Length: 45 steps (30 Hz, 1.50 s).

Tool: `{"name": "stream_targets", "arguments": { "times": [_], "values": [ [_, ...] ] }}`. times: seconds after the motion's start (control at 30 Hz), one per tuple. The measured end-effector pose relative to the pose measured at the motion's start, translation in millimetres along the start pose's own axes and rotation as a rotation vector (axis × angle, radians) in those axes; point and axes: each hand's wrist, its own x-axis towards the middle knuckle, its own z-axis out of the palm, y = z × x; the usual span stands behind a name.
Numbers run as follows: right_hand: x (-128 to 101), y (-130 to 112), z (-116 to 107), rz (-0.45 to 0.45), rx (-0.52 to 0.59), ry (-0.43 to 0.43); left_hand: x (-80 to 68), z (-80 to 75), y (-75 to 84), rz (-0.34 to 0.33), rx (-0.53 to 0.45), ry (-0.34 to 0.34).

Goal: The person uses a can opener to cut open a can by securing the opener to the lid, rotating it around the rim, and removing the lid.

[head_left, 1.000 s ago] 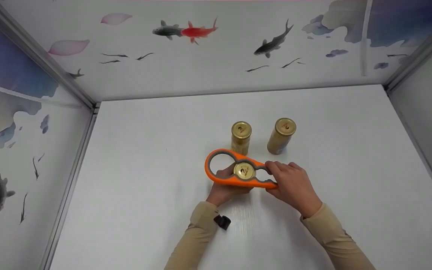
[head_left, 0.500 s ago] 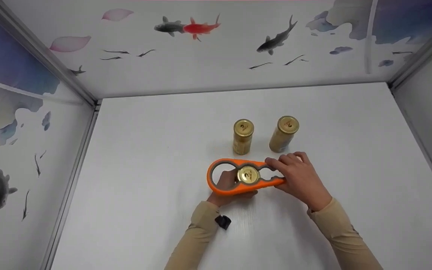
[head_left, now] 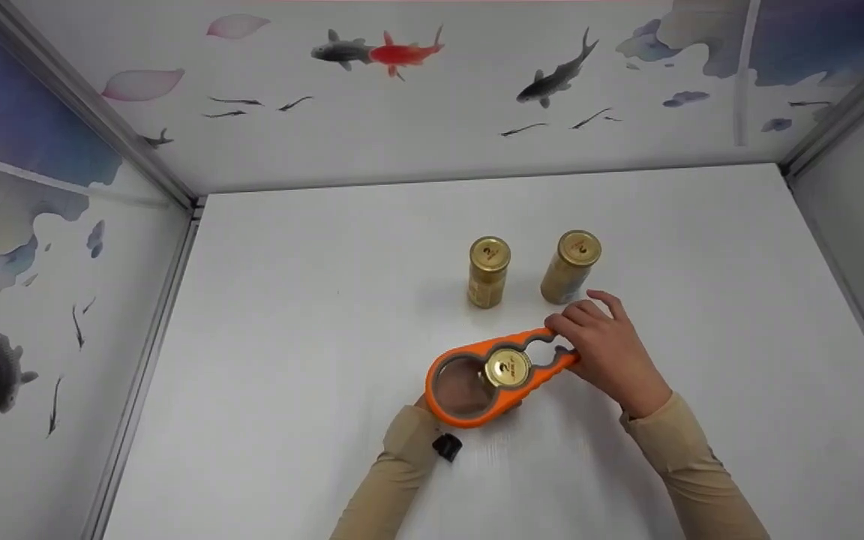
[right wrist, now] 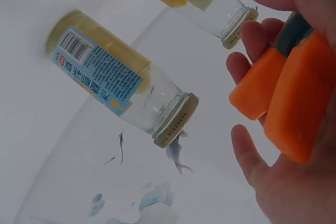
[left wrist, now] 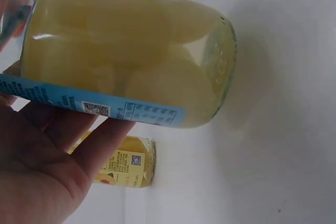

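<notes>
Head view: your left hand [head_left: 432, 409] grips the smooth glass jar [left wrist: 126, 51]; your right hand [head_left: 606, 349] pinches the orange rubbery opener [head_left: 493, 375] ringing its gold lid [head_left: 508, 367].

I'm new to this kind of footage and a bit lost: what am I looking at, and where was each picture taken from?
There is no machine here, only a person's two bare hands. The big picture comes from a camera on the person's head, looking down at a white table. The two others come from cameras strapped to each wrist.

The left hand grips a glass jar of pale yellow fruit. The right hand holds the narrow end of an orange jar opener, whose middle ring sits around the jar's gold lid.

Two more gold-lidded jars stand behind, untouched.
</notes>
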Motion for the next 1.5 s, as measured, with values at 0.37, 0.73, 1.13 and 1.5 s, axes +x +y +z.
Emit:
{"name": "stream_targets", "arguments": {
  "times": [0.37,0.73,1.13,1.5],
  "values": [
    [2,7,1,-0.089,0.162,0.029,-6.1,9.0,-0.5,-0.096,-0.928,-0.005],
    [3,11,2,-0.191,0.291,0.04,-10.7,6.9,25.3,0.042,0.109,0.061],
    [-13,10,-10,-0.023,0.281,0.17,0.3,2.0,17.9,0.02,-0.272,-0.036],
    [-47,19,-15,0.3,0.195,0.306,-15.4,-24.4,-7.7,-0.135,0.427,0.181]
  ]
}}
